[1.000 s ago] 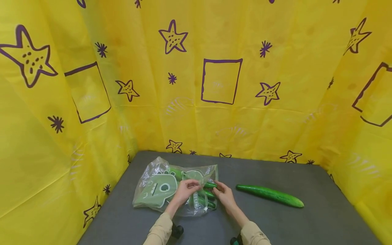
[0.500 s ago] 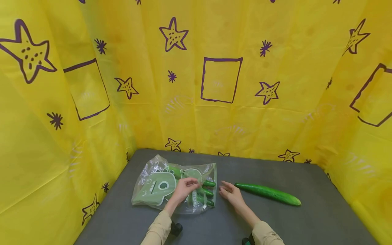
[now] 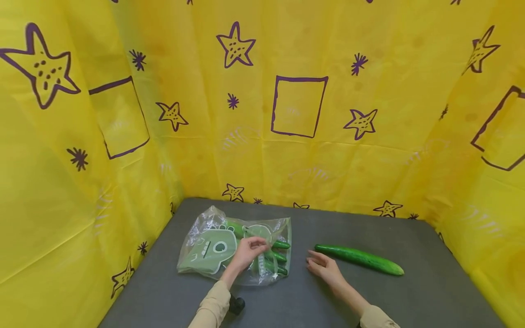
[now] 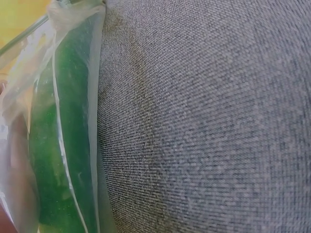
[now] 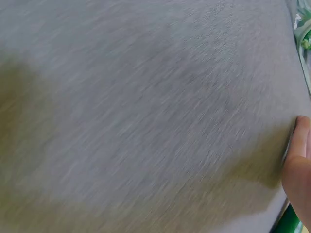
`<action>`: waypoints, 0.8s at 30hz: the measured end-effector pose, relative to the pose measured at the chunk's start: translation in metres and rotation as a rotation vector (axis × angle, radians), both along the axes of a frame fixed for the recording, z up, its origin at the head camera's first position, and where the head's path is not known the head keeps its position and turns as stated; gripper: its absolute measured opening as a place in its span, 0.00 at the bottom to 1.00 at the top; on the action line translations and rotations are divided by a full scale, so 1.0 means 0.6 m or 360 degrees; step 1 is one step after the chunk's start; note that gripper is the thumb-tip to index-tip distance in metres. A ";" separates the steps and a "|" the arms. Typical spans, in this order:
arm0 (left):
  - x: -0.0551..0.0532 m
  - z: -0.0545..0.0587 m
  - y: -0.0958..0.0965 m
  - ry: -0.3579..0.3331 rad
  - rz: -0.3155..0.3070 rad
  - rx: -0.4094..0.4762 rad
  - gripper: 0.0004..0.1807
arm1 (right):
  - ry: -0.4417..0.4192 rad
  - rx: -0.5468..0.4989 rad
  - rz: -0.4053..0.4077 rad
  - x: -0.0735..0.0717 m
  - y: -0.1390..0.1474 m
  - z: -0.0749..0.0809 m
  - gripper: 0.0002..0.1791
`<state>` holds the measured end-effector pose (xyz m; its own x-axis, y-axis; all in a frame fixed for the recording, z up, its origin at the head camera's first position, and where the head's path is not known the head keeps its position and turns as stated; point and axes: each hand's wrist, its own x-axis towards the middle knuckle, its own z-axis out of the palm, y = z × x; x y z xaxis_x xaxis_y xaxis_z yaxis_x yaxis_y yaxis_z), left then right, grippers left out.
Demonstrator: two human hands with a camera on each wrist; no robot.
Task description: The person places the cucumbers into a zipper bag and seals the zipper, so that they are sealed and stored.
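Note:
A clear plastic bag (image 3: 193, 264) printed with a green cartoon face lies on the left part of the table. Several cucumbers (image 3: 280, 245) are inside it, their ends near the bag's right-hand opening. My left hand (image 3: 247, 253) pinches the bag's upper film between thumb and fingers. In the left wrist view, a bagged cucumber (image 4: 73, 121) shows through the film. My right hand (image 3: 326, 269) holds nothing, its fingers loosely bent. It is just left of a long loose cucumber (image 3: 361, 258) and nearest to its left end. The right wrist view shows my right hand (image 5: 297, 170) at the edge.
The dark grey table (image 3: 287, 305) carries the bag and the loose cucumber. A yellow curtain (image 3: 303, 177) with purple stars encloses the back and both sides. A black wrist device (image 3: 236, 305) sits under the left forearm.
My right hand has left the cucumber ends at the bag's opening and moved right, toward the loose cucumber. My left hand keeps its pinch on the bag.

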<state>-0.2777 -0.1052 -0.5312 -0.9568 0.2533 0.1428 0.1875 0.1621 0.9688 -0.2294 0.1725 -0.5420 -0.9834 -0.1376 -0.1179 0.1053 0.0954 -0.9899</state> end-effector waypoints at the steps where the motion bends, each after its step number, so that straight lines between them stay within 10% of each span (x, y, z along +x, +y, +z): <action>1: 0.000 0.000 0.001 0.0003 0.0000 0.0001 0.11 | -0.0006 0.0000 0.0012 0.003 0.007 0.000 0.29; 11: 0.017 0.030 0.003 0.0025 0.0012 -0.0006 0.10 | -0.0117 0.0014 0.0048 0.036 0.097 0.005 0.33; 24: -0.002 -0.003 -0.001 0.0047 -0.0010 -0.0013 0.12 | -0.0214 0.0074 -0.0028 0.063 0.167 0.019 0.36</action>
